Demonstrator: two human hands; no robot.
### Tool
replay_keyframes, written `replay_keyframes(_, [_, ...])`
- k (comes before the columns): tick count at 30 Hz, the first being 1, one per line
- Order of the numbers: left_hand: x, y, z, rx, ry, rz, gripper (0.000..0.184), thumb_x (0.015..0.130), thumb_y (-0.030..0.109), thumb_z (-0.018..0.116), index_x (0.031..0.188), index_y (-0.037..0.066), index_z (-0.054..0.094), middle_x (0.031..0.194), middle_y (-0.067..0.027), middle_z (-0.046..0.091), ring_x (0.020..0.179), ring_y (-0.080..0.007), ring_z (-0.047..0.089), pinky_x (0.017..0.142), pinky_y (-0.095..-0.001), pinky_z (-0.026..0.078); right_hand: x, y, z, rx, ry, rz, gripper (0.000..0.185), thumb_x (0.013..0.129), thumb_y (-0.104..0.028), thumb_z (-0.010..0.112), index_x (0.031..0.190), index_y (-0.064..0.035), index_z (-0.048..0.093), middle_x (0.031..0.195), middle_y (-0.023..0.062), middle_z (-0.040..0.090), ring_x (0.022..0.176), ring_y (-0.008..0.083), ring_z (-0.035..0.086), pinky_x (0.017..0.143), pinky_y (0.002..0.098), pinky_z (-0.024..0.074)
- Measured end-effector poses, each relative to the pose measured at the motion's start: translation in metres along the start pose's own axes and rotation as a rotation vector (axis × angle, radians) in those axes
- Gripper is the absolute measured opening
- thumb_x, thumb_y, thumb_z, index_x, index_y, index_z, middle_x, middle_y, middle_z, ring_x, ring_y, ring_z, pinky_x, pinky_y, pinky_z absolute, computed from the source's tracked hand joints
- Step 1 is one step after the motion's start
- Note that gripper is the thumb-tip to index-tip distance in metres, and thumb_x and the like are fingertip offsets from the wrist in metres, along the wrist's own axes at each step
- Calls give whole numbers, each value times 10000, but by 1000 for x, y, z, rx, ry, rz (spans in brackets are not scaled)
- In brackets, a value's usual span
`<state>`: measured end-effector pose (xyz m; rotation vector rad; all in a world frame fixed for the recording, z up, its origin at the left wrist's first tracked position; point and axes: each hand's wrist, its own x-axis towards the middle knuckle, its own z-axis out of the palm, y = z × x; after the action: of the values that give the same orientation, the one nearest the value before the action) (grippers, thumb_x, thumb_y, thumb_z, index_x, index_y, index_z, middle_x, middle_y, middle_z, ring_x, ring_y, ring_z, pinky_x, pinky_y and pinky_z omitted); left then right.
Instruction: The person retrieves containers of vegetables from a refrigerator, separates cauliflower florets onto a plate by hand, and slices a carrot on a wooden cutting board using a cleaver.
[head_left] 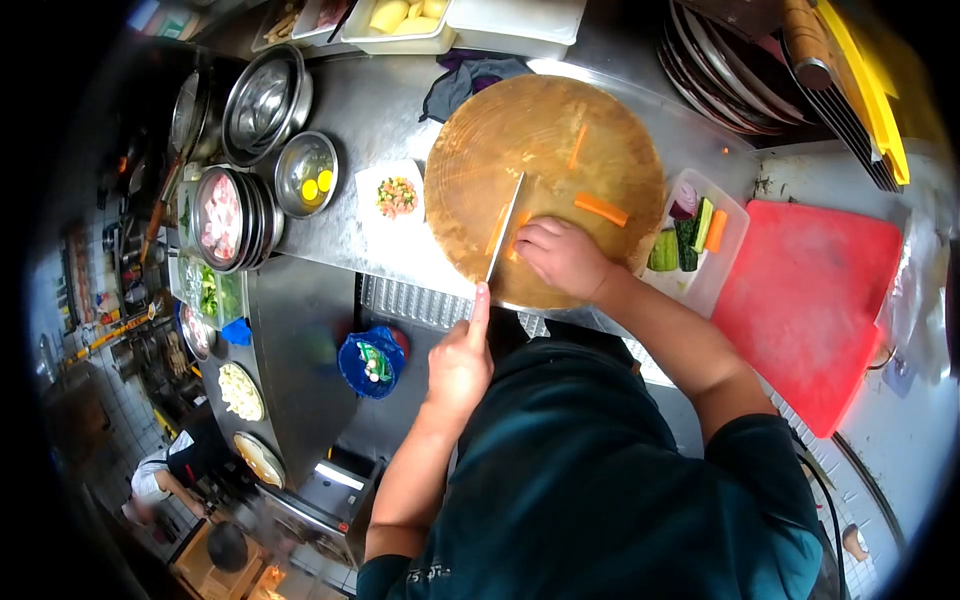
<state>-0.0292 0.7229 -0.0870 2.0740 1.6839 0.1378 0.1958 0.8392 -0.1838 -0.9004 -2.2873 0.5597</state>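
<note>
My left hand [462,365] is closed round the handle of a kitchen knife [506,225], its index finger stretched toward the blade. The blade stands edge down on a round wooden chopping board [560,120]. Against the knife's right side, my right hand [562,255] presses curled fingers on a carrot piece [523,222], mostly hidden beneath them. A cut carrot strip [497,230] lies left of the blade. Further right on the board are a thick carrot stick [601,209] and a thin carrot sliver [578,146].
Right of the board, a clear tray [736,232] holds cucumber, onion and carrot; beyond it lies a red cutting board [805,300]. To the left are a dish of diced food [396,197], a bowl with egg yolks [306,174] and stacked plates [222,215]. A person [185,465] stands lower left.
</note>
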Motion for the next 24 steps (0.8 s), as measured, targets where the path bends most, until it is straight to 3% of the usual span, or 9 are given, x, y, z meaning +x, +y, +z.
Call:
replay_keyframes(3, [-4, 7, -13, 49, -30, 19, 900, 829, -50, 612, 1643, 163, 295, 753, -184, 605, 639, -396, 647, 604, -507, 554, 0, -2, 0, -35, 29, -4, 184, 825, -109, 638, 995, -65, 693, 1038, 60, 660, 1035, 253, 621, 899, 360, 542])
replay_keyframes(13, [-1, 17, -19, 24, -100, -14, 919, 822, -55, 605, 1649, 173, 276, 753, -190, 621, 647, -395, 664, 613, -512, 560, 1, 0, 1, 5, 82, -20, 206, 802, -84, 660, 1000, -47, 703, 1016, 61, 677, 989, 252, 626, 881, 360, 547])
replay_keyframes(24, [12, 1, -12, -38, -77, -58, 829, 894, -29, 581, 1641, 99, 244, 831, -230, 692, 704, -423, 684, 632, -524, 552, 6, -7, -2, -61, 39, 5, 185, 804, -119, 622, 964, -54, 690, 981, 71, 617, 997, 268, 589, 886, 382, 506])
